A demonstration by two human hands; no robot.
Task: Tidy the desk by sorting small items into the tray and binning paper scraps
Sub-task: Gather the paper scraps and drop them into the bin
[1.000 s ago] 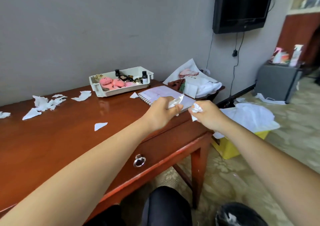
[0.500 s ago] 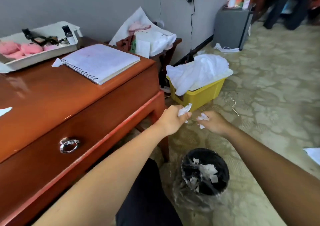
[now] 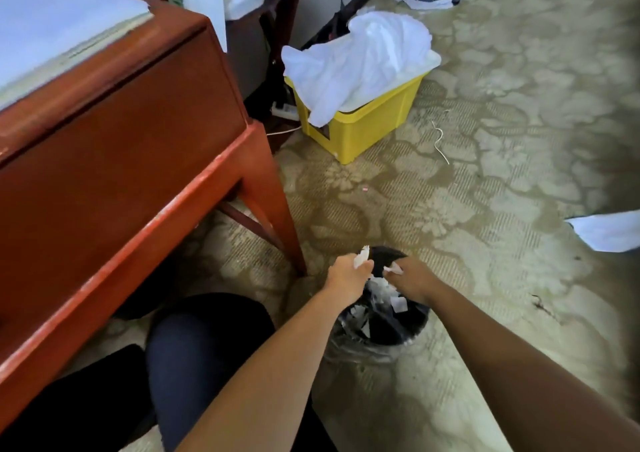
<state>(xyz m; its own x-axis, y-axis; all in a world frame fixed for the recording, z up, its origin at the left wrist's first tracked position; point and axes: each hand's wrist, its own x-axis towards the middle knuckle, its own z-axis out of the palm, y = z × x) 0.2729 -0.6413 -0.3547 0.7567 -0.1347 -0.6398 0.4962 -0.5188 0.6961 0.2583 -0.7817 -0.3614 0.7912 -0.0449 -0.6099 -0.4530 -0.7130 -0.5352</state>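
Observation:
A small black bin (image 3: 398, 330) lined with a clear bag stands on the carpet by the desk's leg, with several white paper scraps (image 3: 396, 303) inside. Both hands hover over its opening. My left hand (image 3: 348, 273) is shut on a crumpled white scrap (image 3: 361, 256) that sticks up from the fist. My right hand (image 3: 414, 278) is shut on another white scrap (image 3: 393, 268). The tray is out of view.
The red-brown desk (image 3: 121, 132) fills the left, with a white notebook (image 3: 52, 25) on its corner. A yellow box (image 3: 363, 125) draped in white plastic stands behind. A loose sheet of paper (image 3: 609, 231) lies on the carpet at right. My dark-trousered knee (image 3: 207, 340) is below.
Both hands, each still holding a scrap, have moved off the desk's edge and down to the bin's opening. My view has tilted down to the floor.

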